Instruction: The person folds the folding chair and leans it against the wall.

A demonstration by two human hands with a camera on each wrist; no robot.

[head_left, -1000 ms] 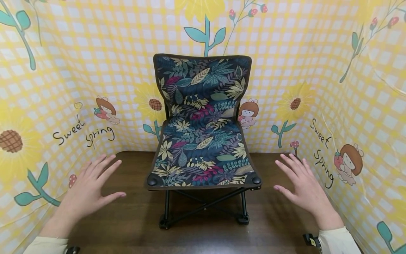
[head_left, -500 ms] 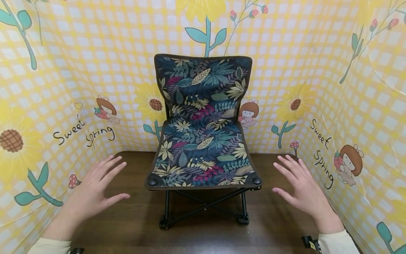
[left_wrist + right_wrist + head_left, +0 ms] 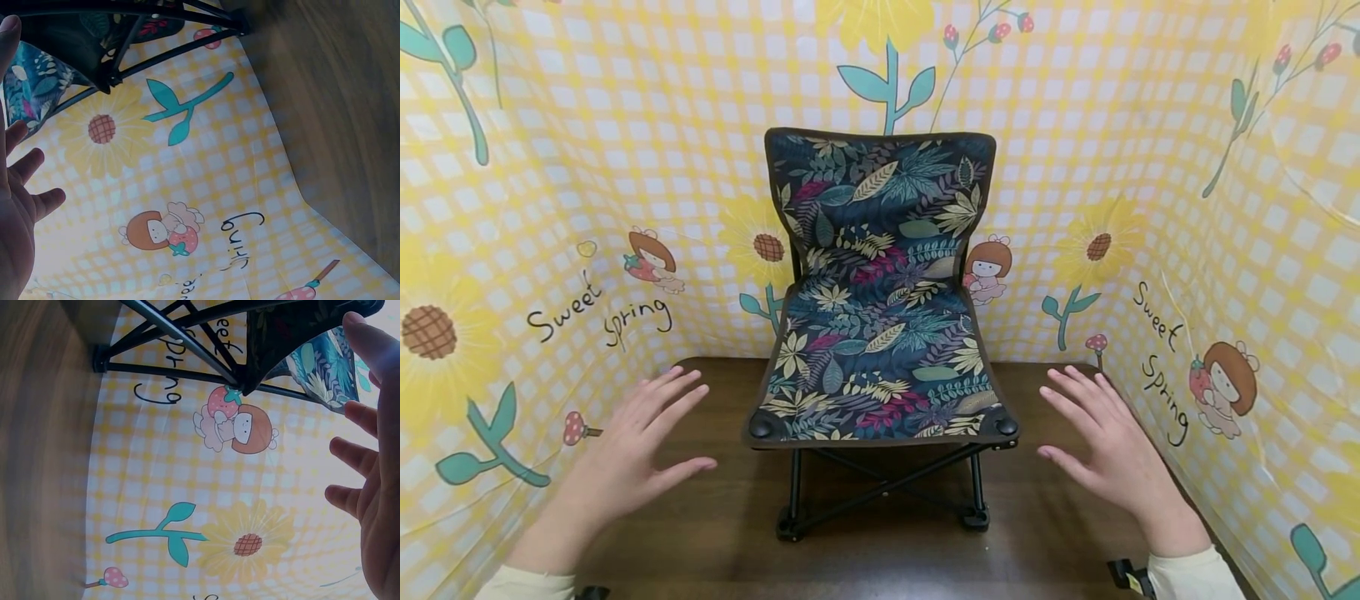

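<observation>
A yellow gingham backdrop point(image 3: 1150, 125) printed with sunflowers, little cartoon girls and the words "Sweet Spring" wraps around three sides of a dark wooden table point(image 3: 715, 533). In the middle of that table stands a small folding chair point(image 3: 880, 333), upright on its black crossed legs, its seat front facing the person and its back panel rising tall against the rear of the backdrop. Its fabric is dark with a leaf print, and black caps sit at the two front seat corners. The left hand point(image 3: 625, 458) hovers to the left of the chair, palm down, fingers straight and spread, thumb pointing toward the chair's front left corner; it holds nothing and stays apart from the chair. The right hand point(image 3: 1105, 450) mirrors it to the right of the chair, fingers relaxed and fanned, thumb turned toward the front right corner, also grasping nothing and clear of the fabric. Pale sleeve cuffs show at both wrists.
</observation>
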